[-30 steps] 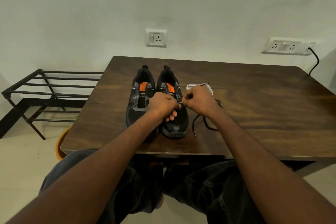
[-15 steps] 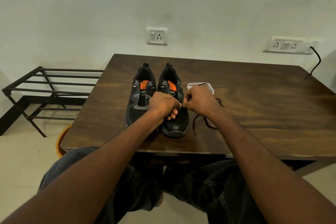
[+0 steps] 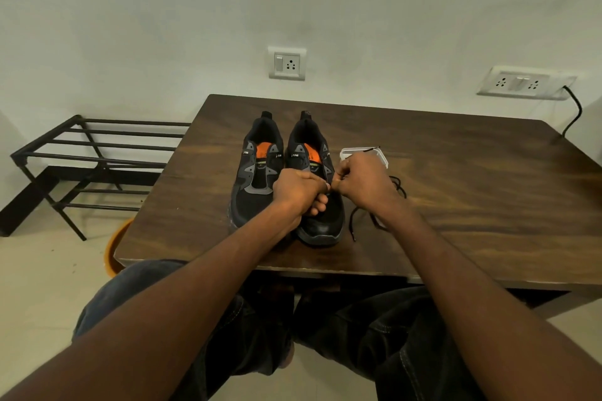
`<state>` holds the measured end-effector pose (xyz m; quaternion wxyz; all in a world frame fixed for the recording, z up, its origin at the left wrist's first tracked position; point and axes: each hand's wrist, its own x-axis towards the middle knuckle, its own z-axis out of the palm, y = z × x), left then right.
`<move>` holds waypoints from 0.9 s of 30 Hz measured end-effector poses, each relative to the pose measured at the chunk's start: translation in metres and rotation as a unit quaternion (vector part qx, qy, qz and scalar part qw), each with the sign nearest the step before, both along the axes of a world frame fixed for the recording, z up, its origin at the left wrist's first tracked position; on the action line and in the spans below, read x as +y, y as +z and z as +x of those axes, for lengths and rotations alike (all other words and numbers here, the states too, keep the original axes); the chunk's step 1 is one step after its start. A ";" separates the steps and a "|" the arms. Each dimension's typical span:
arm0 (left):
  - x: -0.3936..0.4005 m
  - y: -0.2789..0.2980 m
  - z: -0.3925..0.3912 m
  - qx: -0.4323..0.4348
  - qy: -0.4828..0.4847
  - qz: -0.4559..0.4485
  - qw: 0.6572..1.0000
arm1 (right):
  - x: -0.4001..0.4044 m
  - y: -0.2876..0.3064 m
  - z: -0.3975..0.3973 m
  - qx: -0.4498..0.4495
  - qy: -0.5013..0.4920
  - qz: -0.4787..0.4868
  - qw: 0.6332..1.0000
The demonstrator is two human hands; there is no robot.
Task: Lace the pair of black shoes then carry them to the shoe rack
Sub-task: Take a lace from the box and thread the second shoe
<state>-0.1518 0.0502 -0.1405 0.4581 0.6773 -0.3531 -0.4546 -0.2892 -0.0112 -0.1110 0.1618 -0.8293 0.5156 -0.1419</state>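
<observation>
Two black shoes with orange insoles stand side by side on the dark wooden table [image 3: 472,192], toes toward me. The left shoe [image 3: 257,172] has no lace. My left hand [image 3: 299,190] grips the front of the right shoe [image 3: 321,221] at its lower eyelets. My right hand [image 3: 365,181] pinches a black shoelace [image 3: 361,221] right beside that hand, at the shoe's right edge. The lace trails in loops on the table to the right of the shoe. The eyelets under my hands are hidden.
A small clear plastic box [image 3: 379,155] with another lace end lies behind my right hand. A black metal shoe rack [image 3: 94,159] stands on the floor left of the table. An orange basin [image 3: 114,247] peeks from under the table's left corner. Wall sockets sit behind.
My hands have drawn slightly closer together over the right shoe and the view has shifted a little. The shoes have not moved.
</observation>
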 end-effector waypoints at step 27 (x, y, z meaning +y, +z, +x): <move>0.000 0.006 -0.001 -0.078 -0.099 0.024 0.992 | -0.004 -0.005 -0.009 -0.062 0.028 0.029 0.997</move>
